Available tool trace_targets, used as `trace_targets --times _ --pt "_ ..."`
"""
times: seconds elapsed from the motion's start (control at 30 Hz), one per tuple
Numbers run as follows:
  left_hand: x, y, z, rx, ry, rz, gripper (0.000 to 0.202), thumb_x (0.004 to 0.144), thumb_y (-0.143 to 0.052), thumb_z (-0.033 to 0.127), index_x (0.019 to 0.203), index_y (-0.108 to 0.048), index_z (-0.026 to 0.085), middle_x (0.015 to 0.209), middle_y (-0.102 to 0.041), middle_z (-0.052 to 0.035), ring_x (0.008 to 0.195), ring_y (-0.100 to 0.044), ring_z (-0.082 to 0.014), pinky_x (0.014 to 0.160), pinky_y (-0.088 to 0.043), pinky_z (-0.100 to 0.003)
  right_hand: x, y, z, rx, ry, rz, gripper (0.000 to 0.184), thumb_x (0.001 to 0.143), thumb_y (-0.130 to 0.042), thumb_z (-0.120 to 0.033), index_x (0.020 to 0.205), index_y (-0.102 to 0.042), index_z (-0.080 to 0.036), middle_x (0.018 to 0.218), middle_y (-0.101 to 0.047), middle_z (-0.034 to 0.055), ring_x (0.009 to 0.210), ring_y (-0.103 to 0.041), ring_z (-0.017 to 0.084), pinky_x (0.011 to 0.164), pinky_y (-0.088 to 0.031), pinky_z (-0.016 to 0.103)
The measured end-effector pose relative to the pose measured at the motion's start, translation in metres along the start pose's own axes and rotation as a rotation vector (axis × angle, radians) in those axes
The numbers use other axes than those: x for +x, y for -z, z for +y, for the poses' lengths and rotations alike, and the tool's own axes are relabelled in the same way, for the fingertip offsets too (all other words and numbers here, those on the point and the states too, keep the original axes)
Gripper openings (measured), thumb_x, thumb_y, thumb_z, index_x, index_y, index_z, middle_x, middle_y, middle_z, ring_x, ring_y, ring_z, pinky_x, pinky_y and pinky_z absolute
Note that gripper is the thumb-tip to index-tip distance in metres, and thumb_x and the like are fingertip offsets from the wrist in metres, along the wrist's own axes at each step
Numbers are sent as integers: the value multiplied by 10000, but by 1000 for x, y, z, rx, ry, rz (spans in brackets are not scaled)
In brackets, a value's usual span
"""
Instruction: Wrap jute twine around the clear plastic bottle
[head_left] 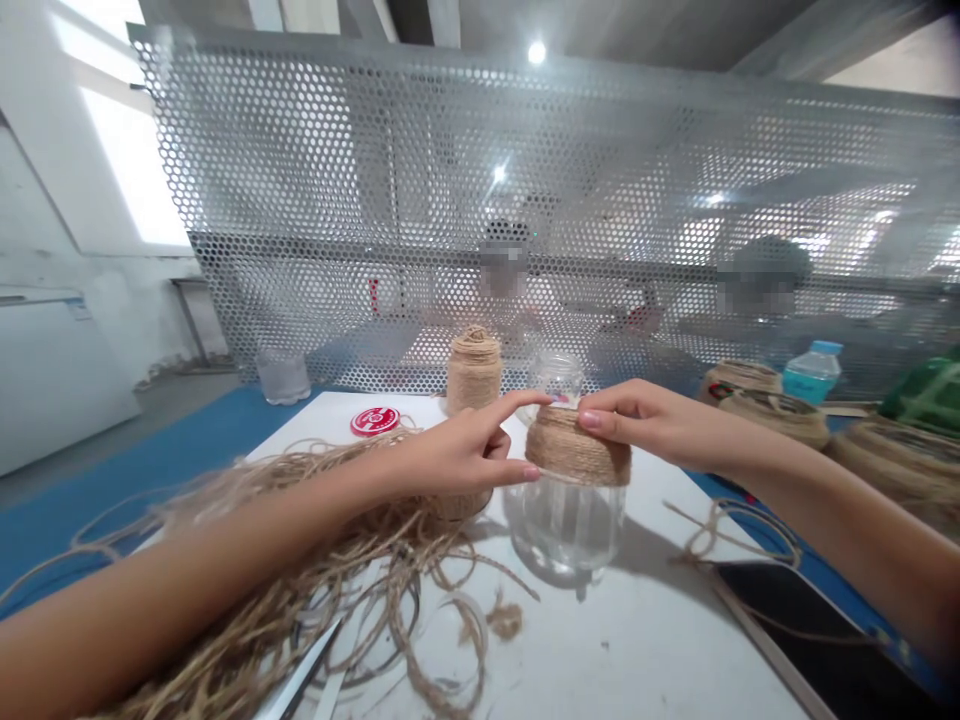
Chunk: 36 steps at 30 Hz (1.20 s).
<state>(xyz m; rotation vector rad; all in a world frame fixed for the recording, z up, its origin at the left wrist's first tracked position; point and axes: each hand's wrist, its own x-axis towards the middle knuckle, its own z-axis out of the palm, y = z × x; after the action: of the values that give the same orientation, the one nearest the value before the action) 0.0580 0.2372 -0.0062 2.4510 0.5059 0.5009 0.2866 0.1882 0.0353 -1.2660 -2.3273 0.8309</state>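
A clear glass jar [566,525] stands upright on the white tabletop, with jute twine [574,445] wound in rows round its upper part. My left hand [480,450] grips the jar from its left side. Its index finger reaches to the top of the wrapping, its thumb rests near the lower edge, and the other fingers curl in. On the right, my right hand [634,420] is closed on the top of the wrapping, thumb and fingertips pressed against the jar's shoulder. Whether a twine end lies under those fingers is hidden.
Loose twine [322,540] heaps at left, with scissors [307,670] among it. Behind are a red lid [375,421], a twine spool [474,370] and another glass jar [556,372]. A dark phone-like slab [817,640] and wrapped jars [776,415] are right. A perforated metal screen [420,200] stands beyond.
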Motion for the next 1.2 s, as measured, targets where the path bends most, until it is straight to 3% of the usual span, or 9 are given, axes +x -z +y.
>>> trace_targets --times 0.2,0.33,0.53,0.77,0.97,1.1,1.2 --pt "-1 5 3 158 -89 122 520 830 -512 305 1299 -299 235 493 -296 106 433 -298 -71 452 -241 -189 4 2 11 93 -54 44 387 825 -435 -503 730 -581 -158 604 -454 -18 553 -420 103 515 -325 227" --pt "0 3 -2 272 -36 166 474 851 -477 350 1284 -316 244 507 -353 97 445 -340 -76 471 -260 -187 5 2 14 127 -38 68 368 826 -444 -487 695 -549 -160 602 -431 -21 554 -402 100 513 -308 227" --pt "3 3 -18 484 59 282 451 819 -456 533 1157 -471 234 567 -461 59 509 -430 -99 506 -266 -200 6 1 12 143 -29 72 366 814 -458 -490 654 -512 -166 595 -392 -26 547 -366 99 505 -281 235" --pt "5 4 -19 399 117 216 446 829 -426 547 1149 -502 246 572 -491 41 535 -458 -120 526 -285 -210 6 1 17 210 1 63 350 822 -470 -465 646 -484 -163 616 -379 -32 568 -362 95 530 -289 233" --pt "4 8 -12 184 94 155 540 848 -435 495 1326 -320 270 567 -432 49 519 -420 -109 495 -281 -201 8 -3 24 346 37 57 342 833 -468 -457 684 -493 -150 662 -427 -21 631 -413 104 596 -343 236" --pt "2 9 -8 57 67 52 677 816 -503 474 1380 -187 272 588 -396 59 524 -392 -98 480 -280 -192 10 -5 28 333 83 -36 349 848 -450 -448 754 -553 -129 719 -492 5 694 -447 120 663 -369 266" --pt "1 6 -6 28 55 -14 643 801 -523 467 1352 -259 266 623 -416 49 564 -413 -102 509 -308 -199 10 -2 27 283 106 -100 349 859 -441 -428 810 -585 -114 769 -526 25 744 -465 132 697 -373 276"
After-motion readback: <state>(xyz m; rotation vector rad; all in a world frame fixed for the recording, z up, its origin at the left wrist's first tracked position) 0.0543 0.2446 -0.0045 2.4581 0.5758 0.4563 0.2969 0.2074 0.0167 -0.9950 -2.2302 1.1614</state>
